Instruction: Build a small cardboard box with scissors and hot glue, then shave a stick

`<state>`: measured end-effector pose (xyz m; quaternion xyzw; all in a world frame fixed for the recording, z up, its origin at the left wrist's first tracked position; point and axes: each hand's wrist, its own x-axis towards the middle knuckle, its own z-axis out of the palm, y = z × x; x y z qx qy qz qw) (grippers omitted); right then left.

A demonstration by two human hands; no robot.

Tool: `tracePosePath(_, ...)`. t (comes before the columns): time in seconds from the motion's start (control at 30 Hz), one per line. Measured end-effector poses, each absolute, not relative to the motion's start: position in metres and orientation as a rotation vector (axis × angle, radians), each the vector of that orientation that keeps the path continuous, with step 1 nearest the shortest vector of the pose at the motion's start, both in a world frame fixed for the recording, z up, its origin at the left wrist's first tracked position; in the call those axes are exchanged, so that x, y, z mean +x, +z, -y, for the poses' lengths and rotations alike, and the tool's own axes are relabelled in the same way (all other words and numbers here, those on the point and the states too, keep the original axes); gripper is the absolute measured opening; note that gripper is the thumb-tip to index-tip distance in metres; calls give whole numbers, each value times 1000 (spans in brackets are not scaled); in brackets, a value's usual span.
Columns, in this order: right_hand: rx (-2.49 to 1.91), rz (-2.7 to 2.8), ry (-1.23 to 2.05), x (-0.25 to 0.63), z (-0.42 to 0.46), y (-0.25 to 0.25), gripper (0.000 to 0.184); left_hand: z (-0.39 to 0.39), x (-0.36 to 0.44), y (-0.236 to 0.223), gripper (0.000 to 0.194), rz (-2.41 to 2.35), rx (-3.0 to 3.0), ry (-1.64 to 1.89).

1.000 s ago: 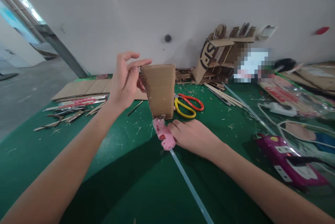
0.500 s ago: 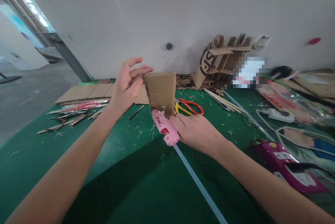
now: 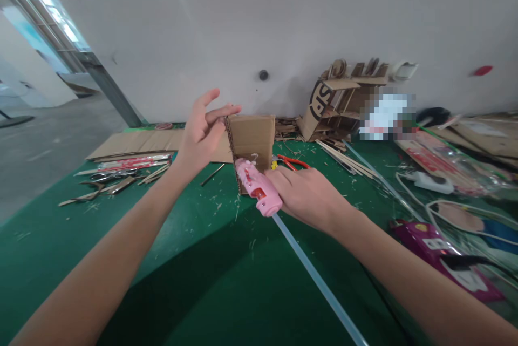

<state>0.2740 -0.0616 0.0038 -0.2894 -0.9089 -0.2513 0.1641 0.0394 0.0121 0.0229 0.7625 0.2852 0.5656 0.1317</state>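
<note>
A brown cardboard piece (image 3: 253,138) stands upright on the green table (image 3: 194,259). My left hand (image 3: 202,133) pinches its top left corner with thumb and forefinger, the other fingers spread upward. My right hand (image 3: 309,195) is wrapped round a pink glue gun (image 3: 259,192) whose nozzle touches the face of the cardboard about halfway up. A clear glue stick (image 3: 319,281) trails from the back of the gun toward me.
Red and yellow scissors (image 3: 293,162) lie behind the cardboard. Flat cardboard sheets (image 3: 137,141), strips and tools (image 3: 109,178) sit at the left. A cardboard model (image 3: 340,95) leans on the back wall. A purple device (image 3: 445,251), cables and packets crowd the right.
My right hand has lifted the glue gun from the foot of the cardboard up its face. The left hand keeps its pinch on the top corner.
</note>
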Motion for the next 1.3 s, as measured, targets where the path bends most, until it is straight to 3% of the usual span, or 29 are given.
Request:
tracePosePath(0.4, -905, 2867, -486, 277, 73, -40, 13, -13, 39, 20, 45, -807, 2152, 1618)
tracePosePath(0.73, -1086, 2897, -289, 267, 79, -40, 25, -15, 39, 17, 40, -725, 2067, 1590)
tracePosePath(1.03, -1087, 2923, -330, 260, 79, -26, 27, -4, 48, 25, 45, -791, 2272, 1632)
tracePosePath(1.3, -1081, 2926, -501, 256, 82, -26, 17, 1, 49, 26, 46, -904, 2328, 1594)
